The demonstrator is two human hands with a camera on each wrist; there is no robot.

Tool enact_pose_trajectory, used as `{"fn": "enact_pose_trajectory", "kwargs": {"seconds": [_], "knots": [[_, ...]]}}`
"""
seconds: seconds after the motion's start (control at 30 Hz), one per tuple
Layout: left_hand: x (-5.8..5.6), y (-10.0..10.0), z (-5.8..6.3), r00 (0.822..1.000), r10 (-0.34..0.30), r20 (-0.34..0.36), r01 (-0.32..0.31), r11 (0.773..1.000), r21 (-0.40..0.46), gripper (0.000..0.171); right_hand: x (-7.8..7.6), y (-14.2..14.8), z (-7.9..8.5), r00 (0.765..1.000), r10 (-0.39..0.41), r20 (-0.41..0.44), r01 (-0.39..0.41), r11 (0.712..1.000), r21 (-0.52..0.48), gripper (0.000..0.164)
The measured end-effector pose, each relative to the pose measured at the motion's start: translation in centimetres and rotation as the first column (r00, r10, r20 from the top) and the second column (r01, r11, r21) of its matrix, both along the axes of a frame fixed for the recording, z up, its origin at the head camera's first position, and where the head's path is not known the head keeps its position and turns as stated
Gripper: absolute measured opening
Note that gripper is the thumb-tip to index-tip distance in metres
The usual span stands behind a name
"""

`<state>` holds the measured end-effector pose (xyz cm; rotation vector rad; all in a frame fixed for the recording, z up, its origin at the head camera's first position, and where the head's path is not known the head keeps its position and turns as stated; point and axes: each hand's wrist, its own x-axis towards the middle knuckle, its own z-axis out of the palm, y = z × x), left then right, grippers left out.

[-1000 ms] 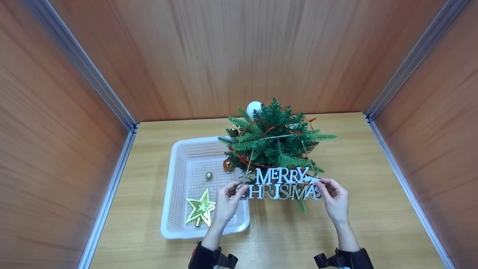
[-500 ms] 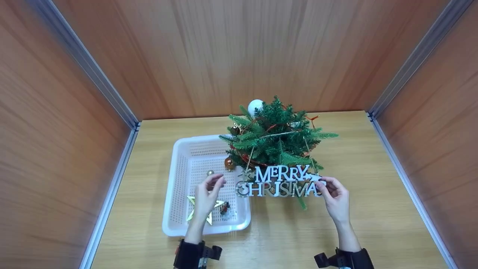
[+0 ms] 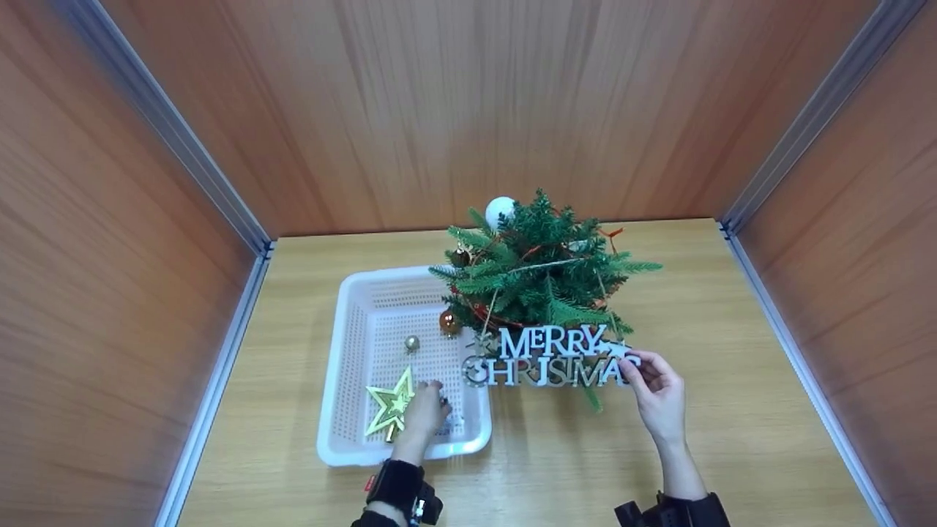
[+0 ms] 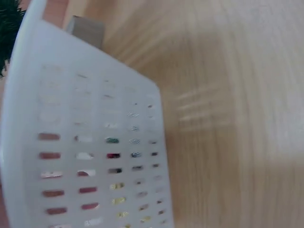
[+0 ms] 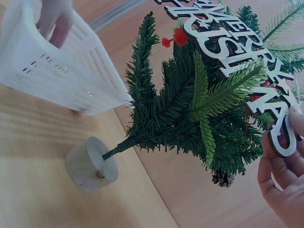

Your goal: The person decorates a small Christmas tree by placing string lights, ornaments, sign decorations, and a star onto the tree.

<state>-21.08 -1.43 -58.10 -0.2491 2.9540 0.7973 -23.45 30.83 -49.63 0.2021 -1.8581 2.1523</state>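
In the head view my right hand (image 3: 662, 395) pinches the right end of a silver "MERRY CHRISTMAS" sign (image 3: 549, 359). The sign hangs by a string in front of a small artificial Christmas tree (image 3: 549, 278); its lettering (image 5: 228, 42) slants across the branches in the right wrist view. My left hand (image 3: 423, 417) reaches down inside a white perforated basket (image 3: 333, 380), right of a gold star tree topper (image 3: 389, 402). Something small and dark shows at its fingertips; whether they grip it is hidden. In the right wrist view, the basket wall covers those fingertips.
A small gold ball (image 3: 411, 343) lies in the basket. On the tree hang a white ball (image 3: 500, 211), a copper ball (image 3: 449, 322) and a pine cone (image 5: 222, 178). The tree stands on a round pale base (image 5: 90, 164). Wood panels (image 3: 468, 110) enclose the table.
My left hand has let go of the sign's left end, moved left and lowered into the basket over a small dark item. My right hand keeps hold of the sign, almost in place.
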Motion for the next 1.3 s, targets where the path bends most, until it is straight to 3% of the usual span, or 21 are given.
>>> {"fn": "enact_pose_trajectory", "kwargs": {"seconds": [0.1,0.23,0.43,0.53,0.67,0.77,0.87,0.93,1.03,1.17,1.3], "knots": [[-0.1,0.4,-0.7,0.999,0.004,0.045,-0.001,0.998,-0.057,0.021,0.3,-0.1,0.2,1.000,-0.005,0.014,0.005,1.000,-0.002,0.011],[-0.3,0.8,-1.6,0.999,0.024,0.025,-0.020,0.990,-0.138,0.002,0.5,-0.3,0.1,0.999,-0.024,0.027,0.023,1.000,0.020,0.011],[0.0,1.0,-1.3,0.996,0.077,-0.051,-0.085,0.982,-0.167,0.013,0.8,-0.3,0.0,0.997,-0.059,0.055,0.057,0.998,0.030,0.011],[0.2,0.6,-0.1,0.992,0.117,-0.042,-0.121,0.987,-0.108,0.011,1.1,-0.2,0.0,0.996,-0.065,0.059,0.064,0.998,0.017,0.010],[0.5,0.0,2.8,0.984,0.171,-0.049,-0.168,0.984,0.066,0.008,1.5,0.1,0.1,0.995,-0.073,0.071,0.073,0.997,-0.004,0.009],[0.8,-0.4,5.2,0.970,0.209,-0.126,-0.180,0.961,0.208,0.006,1.6,0.3,0.3,0.992,-0.097,0.083,0.096,0.995,0.011,0.010],[1.5,-0.6,7.7,0.942,0.258,-0.217,-0.175,0.925,0.338,0.007,1.8,0.5,0.6,0.987,-0.148,0.056,0.145,0.988,0.056,0.012],[2.1,-0.7,9.3,0.921,0.297,-0.252,-0.170,0.888,0.427,0.007,2.0,0.5,0.9,0.978,-0.207,-0.007,0.207,0.975,0.085,0.012],[3.2,-0.6,11.3,0.896,0.352,-0.273,-0.146,0.811,0.567,0.009,2.7,0.1,2.0,0.943,-0.294,-0.154,0.308,0.948,0.075,0.012],[4.7,0.0,13.5,0.887,0.378,-0.264,-0.059,0.661,0.748,0.011,4.2,-1.5,3.8,0.887,-0.324,-0.329,0.345,0.939,0.007,0.012],[5.7,1.3,15.2,0.905,0.356,-0.232,0.027,0.497,0.868,0.015,5.9,-4.3,5.3,0.879,-0.199,-0.434,0.220,0.976,-0.003,0.014]]}}
